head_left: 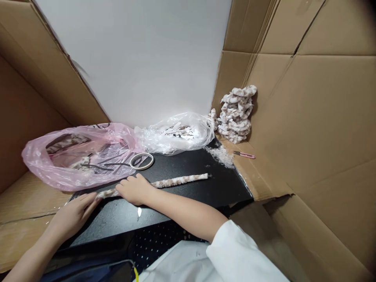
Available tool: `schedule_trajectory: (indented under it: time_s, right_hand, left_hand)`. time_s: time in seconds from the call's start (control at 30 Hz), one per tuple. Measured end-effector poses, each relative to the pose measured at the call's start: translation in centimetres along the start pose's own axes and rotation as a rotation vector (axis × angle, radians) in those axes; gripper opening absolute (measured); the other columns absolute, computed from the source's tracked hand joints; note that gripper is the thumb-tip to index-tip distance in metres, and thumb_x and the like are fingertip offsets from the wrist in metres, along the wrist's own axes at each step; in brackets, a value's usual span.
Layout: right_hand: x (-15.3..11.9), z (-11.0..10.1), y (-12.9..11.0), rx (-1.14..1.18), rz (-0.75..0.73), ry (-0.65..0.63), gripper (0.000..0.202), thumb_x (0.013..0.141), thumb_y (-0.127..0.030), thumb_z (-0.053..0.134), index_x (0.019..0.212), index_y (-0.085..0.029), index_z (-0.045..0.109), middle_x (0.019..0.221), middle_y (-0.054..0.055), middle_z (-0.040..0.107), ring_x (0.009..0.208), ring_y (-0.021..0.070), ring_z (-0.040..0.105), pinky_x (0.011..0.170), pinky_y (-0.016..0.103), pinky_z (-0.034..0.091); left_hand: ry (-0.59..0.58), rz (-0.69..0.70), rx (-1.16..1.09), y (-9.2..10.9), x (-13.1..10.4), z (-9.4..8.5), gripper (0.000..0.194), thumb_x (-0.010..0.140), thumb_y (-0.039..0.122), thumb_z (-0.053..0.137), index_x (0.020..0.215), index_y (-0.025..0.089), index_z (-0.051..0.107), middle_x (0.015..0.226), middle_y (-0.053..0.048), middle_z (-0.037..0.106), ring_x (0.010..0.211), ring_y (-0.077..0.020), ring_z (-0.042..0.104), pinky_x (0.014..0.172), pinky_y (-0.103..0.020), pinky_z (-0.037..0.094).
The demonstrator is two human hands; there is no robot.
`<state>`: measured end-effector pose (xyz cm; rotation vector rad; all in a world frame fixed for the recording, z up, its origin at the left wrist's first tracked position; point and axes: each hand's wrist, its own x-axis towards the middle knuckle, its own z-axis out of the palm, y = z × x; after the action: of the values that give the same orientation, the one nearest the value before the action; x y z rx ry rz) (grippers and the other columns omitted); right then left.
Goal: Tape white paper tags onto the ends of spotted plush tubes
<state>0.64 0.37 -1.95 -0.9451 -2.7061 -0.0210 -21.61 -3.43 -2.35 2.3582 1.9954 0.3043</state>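
Observation:
A long, thin plush fabric tube (180,180), white with light brown patches, lies across the black tabletop (188,203). At its left end, my left hand (75,211) pinches the tube between thumb and fingers. My right hand (135,190) is closed over the middle of it, fingers curled and pressing it to the table. The right part extends straight past this hand to a blunt end. Just behind my right hand is a roll of tape (141,167), which leans on the edge of a pink plastic bag (38,160).
Fabric pieces and dark rods lie in the pink bag. Beside it, a clear bag (143,139) holds small white pieces. Finished-looking plush rings (237,113) are stacked by the right cardboard wall (317,117), near pink thread snips (244,154) and loose white fluff (221,156).

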Motion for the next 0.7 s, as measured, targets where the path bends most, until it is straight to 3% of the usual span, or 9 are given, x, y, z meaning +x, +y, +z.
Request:
schedule_trajectory:
  time_s: [0.1,0.2,0.3,0.47,0.7]
  right_hand:
    - [-0.8,-0.2,0.4,0.009,0.018,-0.01,0.03,0.093,-0.017,0.043,0.104,-0.034,0.066,0.112,0.001,0.071,0.097,0.0208,0.063,0.081,0.04,0.043]
    - [-3.1,-1.3,2.3,-0.038,0.031,-0.105,0.025,0.095,-0.019,0.043,0.105,-0.028,0.064,0.112,0.003,0.07,0.097,0.0196,0.062,0.08,0.038,0.042]
    - [-6.3,-2.7,5.2,-0.08,0.036,-0.165,0.023,0.099,-0.025,0.04,0.105,-0.019,0.061,0.108,0.007,0.069,0.096,0.0199,0.061,0.078,0.036,0.039]
    - [-12.6,-4.7,9.7,-0.131,0.084,-0.166,0.025,0.1,-0.024,0.038,0.097,-0.016,0.061,0.098,0.008,0.067,0.09,0.0197,0.059,0.075,0.034,0.033]
    - [-19.7,-7.1,13.2,-0.175,0.184,-0.169,0.023,0.099,-0.02,0.041,0.09,-0.015,0.062,0.09,0.007,0.067,0.084,0.0193,0.057,0.072,0.033,0.028]
  left_hand:
    - [-0.031,-0.007,-0.014,-0.4,-0.1,0.0,0.046,0.083,0.048,0.03,0.087,0.02,0.067,0.093,-0.009,0.075,0.085,-0.0264,0.07,0.073,-0.028,0.05]
    - [-0.046,-0.038,-0.016,-0.2,-0.1,-0.2,0.046,0.085,0.047,0.03,0.087,0.019,0.067,0.095,-0.01,0.075,0.087,-0.0269,0.069,0.073,-0.028,0.049]
    - [-0.059,-0.03,-0.029,0.3,-0.2,-0.5,0.041,0.086,0.046,0.033,0.079,0.021,0.064,0.088,-0.008,0.075,0.082,-0.0256,0.068,0.07,-0.026,0.048]
    - [-0.035,-0.01,-0.065,0.6,-0.3,-0.5,0.037,0.087,0.045,0.037,0.081,0.02,0.064,0.09,-0.009,0.074,0.084,-0.0268,0.066,0.072,-0.028,0.047]
    - [-0.059,0.005,-0.072,0.4,-0.2,-0.3,0.036,0.086,0.045,0.037,0.074,0.02,0.061,0.083,-0.008,0.072,0.079,-0.0261,0.065,0.07,-0.026,0.044]
